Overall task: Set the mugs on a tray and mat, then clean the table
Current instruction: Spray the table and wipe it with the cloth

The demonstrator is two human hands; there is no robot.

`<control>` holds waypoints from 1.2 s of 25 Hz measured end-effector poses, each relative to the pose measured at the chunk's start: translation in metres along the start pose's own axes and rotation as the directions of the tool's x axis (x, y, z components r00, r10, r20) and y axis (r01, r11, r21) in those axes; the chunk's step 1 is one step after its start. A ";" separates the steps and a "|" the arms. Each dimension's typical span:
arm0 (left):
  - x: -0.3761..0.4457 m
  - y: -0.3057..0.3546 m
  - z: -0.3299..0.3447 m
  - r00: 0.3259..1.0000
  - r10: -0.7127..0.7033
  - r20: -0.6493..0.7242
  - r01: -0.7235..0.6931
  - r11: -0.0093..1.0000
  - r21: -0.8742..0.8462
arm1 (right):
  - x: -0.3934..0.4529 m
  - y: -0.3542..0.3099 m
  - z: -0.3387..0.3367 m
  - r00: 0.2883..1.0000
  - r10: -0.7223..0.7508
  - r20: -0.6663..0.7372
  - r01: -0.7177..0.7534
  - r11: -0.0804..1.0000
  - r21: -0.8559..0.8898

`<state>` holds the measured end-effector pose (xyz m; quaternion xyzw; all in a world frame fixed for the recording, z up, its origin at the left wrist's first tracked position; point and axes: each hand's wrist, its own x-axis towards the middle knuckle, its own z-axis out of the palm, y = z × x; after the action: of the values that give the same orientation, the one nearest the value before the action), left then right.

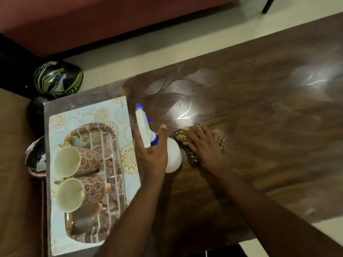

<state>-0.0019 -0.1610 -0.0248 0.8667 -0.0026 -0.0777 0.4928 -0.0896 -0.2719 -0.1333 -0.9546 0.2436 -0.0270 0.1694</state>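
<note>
Two cream mugs with red flower patterns (78, 161) (81, 192) stand side by side on a brown marbled tray (111, 164). The tray rests on a pale blue floral mat (104, 112) at the left end of the dark wooden table (259, 117). My left hand (151, 154) grips a white spray bottle (173, 156) with a blue and white trigger head, just right of the mat. My right hand (203, 145) presses flat on a checked brown cloth (191, 156) on the tabletop beside the bottle.
A green and black helmet (58, 76) lies on the floor beyond the table's left corner, and another helmet (35, 158) sits left of the mat. A dark red sofa (92, 21) runs along the top. Wet streaks shine on the table's right half.
</note>
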 end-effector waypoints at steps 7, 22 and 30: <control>-0.043 0.047 0.049 0.956 0.248 0.156 -0.251 0.968 -0.003 | -0.072 0.068 -0.059 0.958 0.263 -0.111 -0.267 0.964 -0.018; -0.264 0.202 0.452 0.790 0.374 0.486 -0.255 0.921 -0.293 | -0.181 0.438 -0.173 0.788 0.551 -0.274 -0.578 0.816 -0.022; -0.323 0.229 0.542 0.701 0.566 0.435 -0.411 0.818 -0.403 | -0.222 0.515 -0.161 0.794 0.576 -0.195 -0.591 0.807 -0.020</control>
<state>-0.3786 -0.7152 -0.0590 0.6991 -0.3612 -0.1813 0.5898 -0.5417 -0.6411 -0.1480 -0.8324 0.5412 -0.0495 0.1089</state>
